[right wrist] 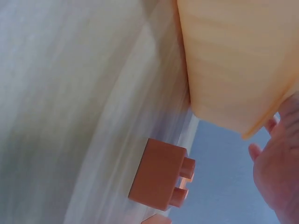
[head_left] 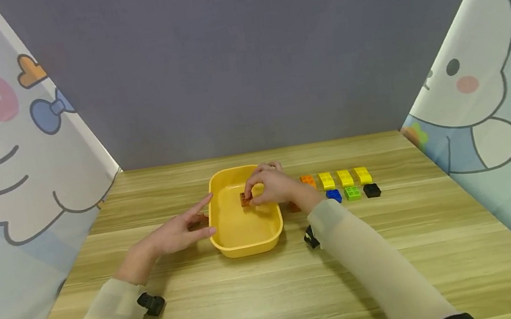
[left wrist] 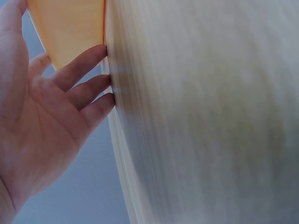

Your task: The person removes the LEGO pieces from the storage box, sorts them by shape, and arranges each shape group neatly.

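Observation:
A yellow plastic bin [head_left: 249,249] stands on the wooden table. My left hand [head_left: 173,236] rests against its left side, thumb and forefinger spread at the rim. Seen from the left wrist, the fingers are straight and relaxed beside the bin wall [left wrist: 70,28]. My right hand [head_left: 271,186] reaches over the bin's right rim and pinches a brown toy building brick [head_left: 244,200] inside it. In the right wrist view that pinched brick is hidden behind the bin wall [right wrist: 233,60]. Another reddish-brown brick [right wrist: 156,175] sits on the table beside the bin, partly covered by the right hand in the head view.
Right of the bin are two rows of bricks: an orange brick [head_left: 308,181] and several yellow bricks [head_left: 326,181] behind, then a blue brick [head_left: 333,196], a green brick [head_left: 352,193] and a black brick [head_left: 372,190]. A grey panel [head_left: 246,61] rises behind the table.

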A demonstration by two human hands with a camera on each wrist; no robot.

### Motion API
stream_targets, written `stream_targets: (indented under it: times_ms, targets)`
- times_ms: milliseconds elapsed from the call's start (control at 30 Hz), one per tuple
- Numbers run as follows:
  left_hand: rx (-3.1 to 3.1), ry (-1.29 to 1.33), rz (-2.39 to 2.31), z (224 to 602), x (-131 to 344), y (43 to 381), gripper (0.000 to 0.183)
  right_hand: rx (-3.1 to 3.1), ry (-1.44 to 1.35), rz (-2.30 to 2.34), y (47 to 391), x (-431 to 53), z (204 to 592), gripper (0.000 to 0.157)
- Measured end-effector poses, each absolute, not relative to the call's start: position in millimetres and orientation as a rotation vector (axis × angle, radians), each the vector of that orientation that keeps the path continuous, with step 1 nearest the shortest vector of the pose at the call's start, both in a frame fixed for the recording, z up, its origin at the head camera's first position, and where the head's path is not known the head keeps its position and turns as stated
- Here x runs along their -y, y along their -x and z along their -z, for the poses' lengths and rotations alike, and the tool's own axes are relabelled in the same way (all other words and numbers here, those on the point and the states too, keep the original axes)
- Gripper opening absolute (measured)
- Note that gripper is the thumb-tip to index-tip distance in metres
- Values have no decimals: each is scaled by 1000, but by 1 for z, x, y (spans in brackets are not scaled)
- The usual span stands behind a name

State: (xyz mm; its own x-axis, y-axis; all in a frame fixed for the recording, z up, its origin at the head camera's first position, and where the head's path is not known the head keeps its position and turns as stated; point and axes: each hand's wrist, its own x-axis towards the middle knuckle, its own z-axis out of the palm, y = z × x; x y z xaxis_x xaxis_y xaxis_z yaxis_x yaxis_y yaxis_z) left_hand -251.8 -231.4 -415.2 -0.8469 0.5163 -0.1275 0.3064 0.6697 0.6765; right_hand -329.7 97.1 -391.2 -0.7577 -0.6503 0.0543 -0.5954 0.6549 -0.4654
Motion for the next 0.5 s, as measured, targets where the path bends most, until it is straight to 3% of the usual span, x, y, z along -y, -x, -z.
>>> stream_targets:
  times_ms: [100,333,500]
  targets:
    - [-2574,-648,-972,415,231,252,95,-2751,1047,770,328,-99,389,13]
    - [-2559,-639,-990,415,232,252,94,-2679,1131,986,318,-106,380,43]
    - [-2567,-649,-981,415,232,251,95,-2559,1123,1174,305,-119,373,43]
